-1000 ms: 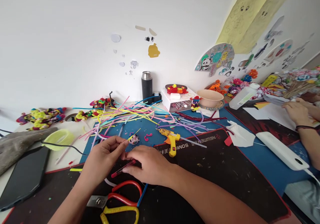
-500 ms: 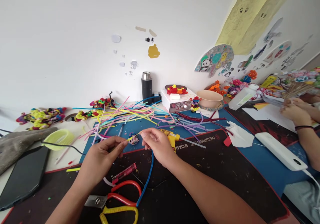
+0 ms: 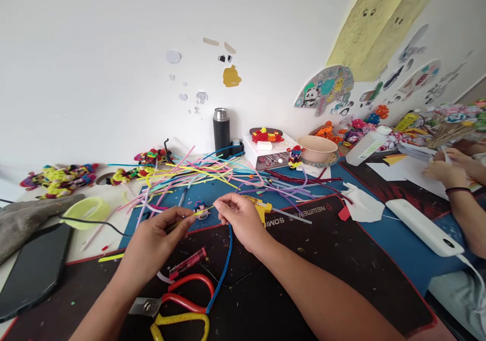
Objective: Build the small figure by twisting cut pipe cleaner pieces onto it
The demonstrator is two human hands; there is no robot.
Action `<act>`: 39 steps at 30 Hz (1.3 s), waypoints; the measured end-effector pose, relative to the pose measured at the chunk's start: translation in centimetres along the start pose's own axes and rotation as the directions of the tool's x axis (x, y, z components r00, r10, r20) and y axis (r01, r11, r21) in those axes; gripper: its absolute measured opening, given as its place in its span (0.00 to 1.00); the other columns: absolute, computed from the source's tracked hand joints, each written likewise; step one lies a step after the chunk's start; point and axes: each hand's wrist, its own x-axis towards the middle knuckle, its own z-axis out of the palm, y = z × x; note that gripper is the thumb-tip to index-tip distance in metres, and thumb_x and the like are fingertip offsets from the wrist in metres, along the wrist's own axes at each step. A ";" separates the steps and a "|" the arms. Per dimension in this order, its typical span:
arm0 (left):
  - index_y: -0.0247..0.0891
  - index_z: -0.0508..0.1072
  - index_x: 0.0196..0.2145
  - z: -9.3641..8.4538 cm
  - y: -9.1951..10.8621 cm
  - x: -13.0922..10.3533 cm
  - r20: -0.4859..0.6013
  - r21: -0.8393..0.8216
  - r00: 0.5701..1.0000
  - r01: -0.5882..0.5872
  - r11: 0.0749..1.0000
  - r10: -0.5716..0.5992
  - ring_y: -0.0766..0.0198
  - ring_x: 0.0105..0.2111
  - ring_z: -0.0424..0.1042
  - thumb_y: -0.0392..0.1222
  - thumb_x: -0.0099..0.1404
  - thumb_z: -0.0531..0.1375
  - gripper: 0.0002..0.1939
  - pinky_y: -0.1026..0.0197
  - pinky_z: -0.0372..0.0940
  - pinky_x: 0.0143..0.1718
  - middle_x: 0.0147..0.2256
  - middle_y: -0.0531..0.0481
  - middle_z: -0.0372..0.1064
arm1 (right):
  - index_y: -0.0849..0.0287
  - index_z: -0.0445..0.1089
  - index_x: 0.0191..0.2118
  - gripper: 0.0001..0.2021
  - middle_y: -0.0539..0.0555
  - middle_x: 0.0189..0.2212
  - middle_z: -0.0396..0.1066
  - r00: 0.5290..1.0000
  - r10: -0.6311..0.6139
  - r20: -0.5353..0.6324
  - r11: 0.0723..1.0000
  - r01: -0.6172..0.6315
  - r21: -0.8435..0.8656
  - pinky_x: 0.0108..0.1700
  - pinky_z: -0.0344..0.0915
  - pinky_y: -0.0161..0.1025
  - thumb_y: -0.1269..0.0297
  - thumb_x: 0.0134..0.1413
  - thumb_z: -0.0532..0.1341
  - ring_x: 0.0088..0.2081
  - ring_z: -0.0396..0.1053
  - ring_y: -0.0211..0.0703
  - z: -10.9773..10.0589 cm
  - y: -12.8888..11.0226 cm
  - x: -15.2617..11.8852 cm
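In front of me, my left hand (image 3: 154,239) pinches a short yellow pipe cleaner (image 3: 201,212) between thumb and index finger. My right hand (image 3: 240,219) pinches the thin far end of that same piece, so it spans the small gap between my fingertips. Just behind it lies a small round blue, white and pink craft piece (image 3: 201,208). A blue pipe cleaner (image 3: 224,270) runs down from below my right hand to the scissors (image 3: 192,286), which have red and yellow handles. Beside the scissors rests a pink-red tool (image 3: 188,263).
A heap of coloured pipe cleaners (image 3: 190,176) spreads behind my hands. The yellow glue gun (image 3: 261,209) lies right of my right hand. A black phone (image 3: 36,270) sits at left, a white power bank (image 3: 423,227) at right. A co-worker's hands (image 3: 448,171) handle paper at far right.
My hands keep their pinch on the yellow pipe cleaner, with the visible stretch between them slightly longer. The co-worker's hands have shifted a little, and my view has moved slightly.
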 end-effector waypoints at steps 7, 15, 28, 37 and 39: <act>0.42 0.83 0.35 -1.0 -0.2 0.5 -0.139 0.010 0.986 0.091 0.996 -0.089 0.57 0.25 0.71 0.72 0.61 0.65 0.28 0.61 0.63 0.27 0.24 0.50 0.75 | 0.57 0.78 0.41 0.14 0.49 0.29 0.73 1.000 -0.026 0.015 0.996 0.027 -0.086 0.37 0.67 0.39 0.50 0.65 0.70 0.30 0.70 0.40 -0.1 0.3 -0.3; 0.43 0.82 0.34 -0.8 0.4 0.3 -0.163 -0.014 0.983 0.078 0.997 -0.079 0.57 0.25 0.71 0.69 0.60 0.65 0.26 0.60 0.63 0.26 0.26 0.49 0.77 | 0.59 0.82 0.53 0.14 0.56 0.42 0.80 0.828 -0.207 0.520 0.597 0.529 -0.603 0.54 0.69 0.44 0.57 0.69 0.73 0.47 0.75 0.48 1.5 0.7 -2.7; 0.43 0.82 0.35 -0.5 -0.4 0.3 -0.149 0.015 0.988 0.050 0.999 -0.047 0.60 0.24 0.67 0.69 0.64 0.65 0.26 0.61 0.61 0.25 0.25 0.52 0.75 | 0.59 0.80 0.43 0.06 0.56 0.43 0.80 0.814 -0.024 0.581 0.484 0.518 -0.705 0.52 0.68 0.44 0.63 0.68 0.74 0.48 0.76 0.50 2.5 0.3 -3.1; 0.40 0.79 0.34 -1.3 0.3 0.7 -0.095 -0.481 0.981 0.102 0.871 -0.167 0.65 0.20 0.66 0.64 0.60 0.74 0.24 0.65 0.60 0.20 0.23 0.52 0.74 | 0.55 0.67 0.44 0.12 0.47 0.33 0.77 0.928 0.185 0.324 0.982 -0.161 -0.099 0.30 0.67 0.34 0.57 0.69 0.69 0.23 0.74 0.36 1.6 0.6 -1.8; 0.40 0.80 0.32 -1.4 0.6 0.7 -0.102 -0.560 0.977 0.101 0.822 -0.189 0.64 0.22 0.70 0.62 0.57 0.77 0.23 0.64 0.65 0.22 0.24 0.51 0.75 | 0.55 0.65 0.44 0.18 0.47 0.32 0.78 0.924 0.179 0.338 0.982 -0.190 0.000 0.28 0.65 0.33 0.50 0.66 0.71 0.22 0.74 0.36 1.4 0.8 -1.6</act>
